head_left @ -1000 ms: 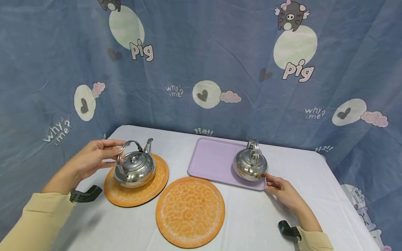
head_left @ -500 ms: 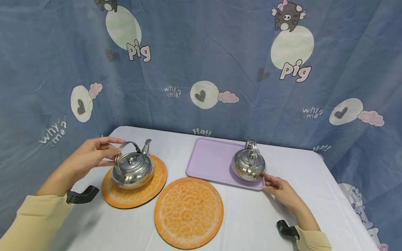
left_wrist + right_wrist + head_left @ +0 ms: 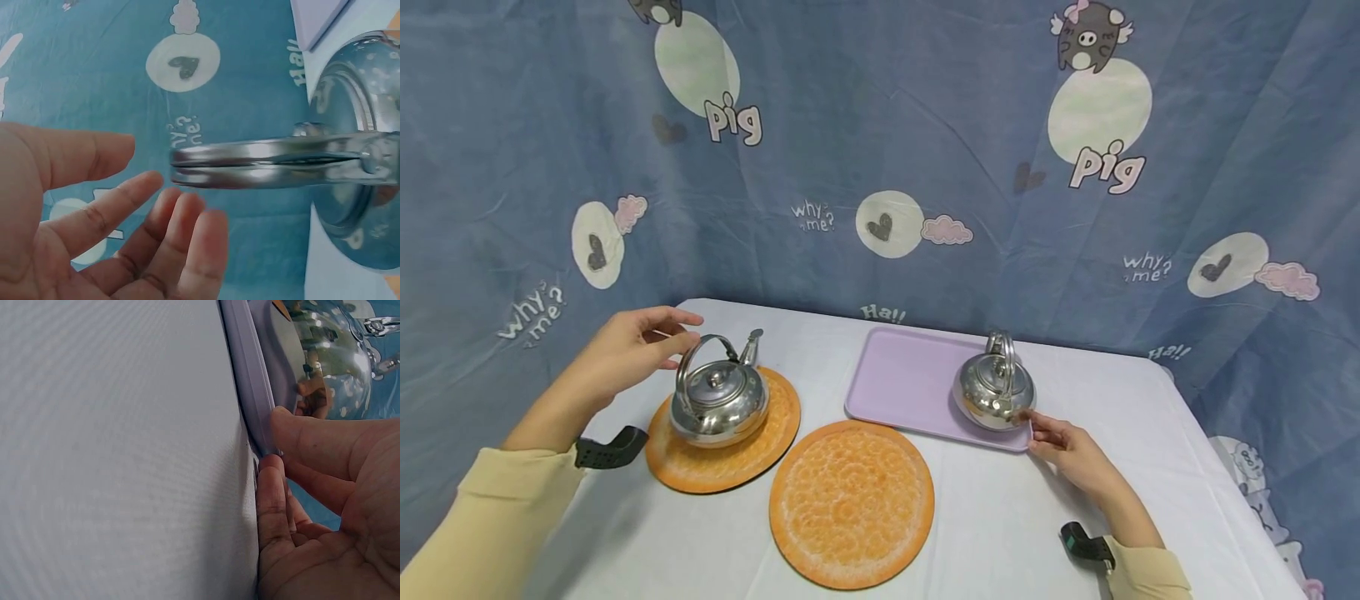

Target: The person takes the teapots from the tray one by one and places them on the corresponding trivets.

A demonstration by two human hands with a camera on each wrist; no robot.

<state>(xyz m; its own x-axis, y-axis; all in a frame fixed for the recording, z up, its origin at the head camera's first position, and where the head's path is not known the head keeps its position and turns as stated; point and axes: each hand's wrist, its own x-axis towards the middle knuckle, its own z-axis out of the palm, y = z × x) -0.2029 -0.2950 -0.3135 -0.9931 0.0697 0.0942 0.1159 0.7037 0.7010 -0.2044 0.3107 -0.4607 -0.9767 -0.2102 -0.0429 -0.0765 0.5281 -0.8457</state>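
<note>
A steel kettle [image 3: 720,403] stands on the left orange round mat [image 3: 722,477], its spout toward the back. Beside its raised handle [image 3: 250,162] is my left hand [image 3: 638,350], thumb and fingers parted, with a small gap from the handle in the left wrist view. On the right part of the lilac tray [image 3: 898,375] sits a second steel kettle [image 3: 992,393]. My right hand [image 3: 1071,454] pinches the tray's front right corner, thumb on the rim [image 3: 256,381] and a fingertip against the outer edge.
Another orange round mat [image 3: 852,504] lies at the front middle of the white-covered table [image 3: 1000,525]. A blue printed curtain [image 3: 820,108] hangs behind the table. Each wrist wears a black camera mount [image 3: 612,450].
My left hand has let go of the kettle's handle, its fingers spreading and rising slightly. The right hand keeps its pinch on the tray corner. Both kettles stay put.
</note>
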